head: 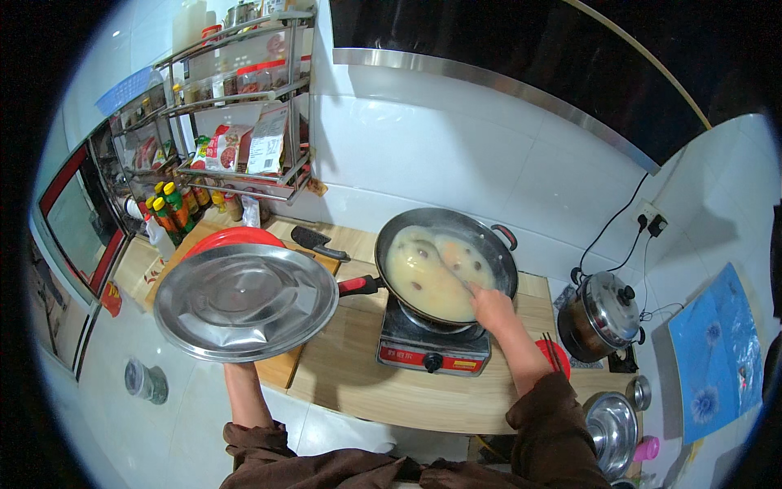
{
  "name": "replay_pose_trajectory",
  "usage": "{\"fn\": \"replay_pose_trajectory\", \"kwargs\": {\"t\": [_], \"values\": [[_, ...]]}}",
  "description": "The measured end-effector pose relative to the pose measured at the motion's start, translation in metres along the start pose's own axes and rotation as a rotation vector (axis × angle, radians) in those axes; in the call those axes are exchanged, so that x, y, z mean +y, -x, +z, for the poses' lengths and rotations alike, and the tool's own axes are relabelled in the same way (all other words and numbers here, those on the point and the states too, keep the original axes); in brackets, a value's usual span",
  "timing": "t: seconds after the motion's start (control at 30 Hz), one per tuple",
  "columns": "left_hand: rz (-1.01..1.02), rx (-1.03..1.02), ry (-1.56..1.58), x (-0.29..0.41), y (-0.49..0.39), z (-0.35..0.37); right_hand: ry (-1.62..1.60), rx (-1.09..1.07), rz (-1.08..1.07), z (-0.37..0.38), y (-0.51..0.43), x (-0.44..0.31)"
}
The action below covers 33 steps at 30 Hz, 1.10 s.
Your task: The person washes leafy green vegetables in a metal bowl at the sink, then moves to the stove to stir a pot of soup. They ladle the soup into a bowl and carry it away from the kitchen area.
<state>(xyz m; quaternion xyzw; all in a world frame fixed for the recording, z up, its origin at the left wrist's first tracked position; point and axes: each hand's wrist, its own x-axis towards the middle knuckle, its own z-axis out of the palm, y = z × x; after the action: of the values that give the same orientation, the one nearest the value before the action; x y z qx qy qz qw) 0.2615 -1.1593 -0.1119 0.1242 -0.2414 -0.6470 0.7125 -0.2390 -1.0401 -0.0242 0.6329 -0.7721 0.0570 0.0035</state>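
Note:
My right hand [491, 307] grips the thin handle of a metal ladle [445, 264], whose bowl is dipped in a pale, cloudy soup [421, 287]. Dark round pieces and something orange show in the liquid. The soup fills much of a black wok [507, 278], which sits on a portable gas stove [434, 360] with its red-and-black handle to the left. Held up left of the wok is a large round metal lid [244, 305]. My left wrist [242, 374] runs under the lid, which hides the fingers.
A cleaver [319, 241] lies behind the lid, near a red basin [229, 237] on a wooden board [283, 367]. To the right stand a lidded electric pot [602, 318], a red bowl with chopsticks [555, 357] and a steel basin [613, 431]. A spice rack [238, 101] occupies the back left.

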Motion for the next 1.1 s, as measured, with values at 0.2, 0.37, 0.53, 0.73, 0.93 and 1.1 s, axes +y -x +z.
{"fn": "replay_pose_trajectory", "kwargs": {"t": [0.2, 0.37, 0.53, 0.73, 0.93, 1.1], "values": [[-0.051, -0.003, 0.027, -0.006, 0.0, 0.003, 0.032, 0.009, -0.147, -0.026, 0.051, -0.018], [-0.068, -0.017, 0.051, -0.011, -0.003, 0.007, 0.133, 0.01, -0.195, -0.048, 0.094, -0.014], [-0.064, -0.001, 0.067, -0.003, 0.007, 0.002, 0.265, -0.035, -0.129, -0.088, 0.124, -0.03], [-0.142, -0.018, 0.137, -0.016, 0.026, 0.013, 0.3, 0.109, -0.049, -0.061, 0.147, -0.011], [-0.167, 0.01, 0.182, -0.008, 0.048, 0.033, 0.261, 0.062, 0.022, -0.015, 0.123, 0.004], [-0.129, 0.053, 0.195, 0.011, 0.083, 0.03, 0.17, 0.271, -0.006, -0.031, 0.127, -0.01]]}}
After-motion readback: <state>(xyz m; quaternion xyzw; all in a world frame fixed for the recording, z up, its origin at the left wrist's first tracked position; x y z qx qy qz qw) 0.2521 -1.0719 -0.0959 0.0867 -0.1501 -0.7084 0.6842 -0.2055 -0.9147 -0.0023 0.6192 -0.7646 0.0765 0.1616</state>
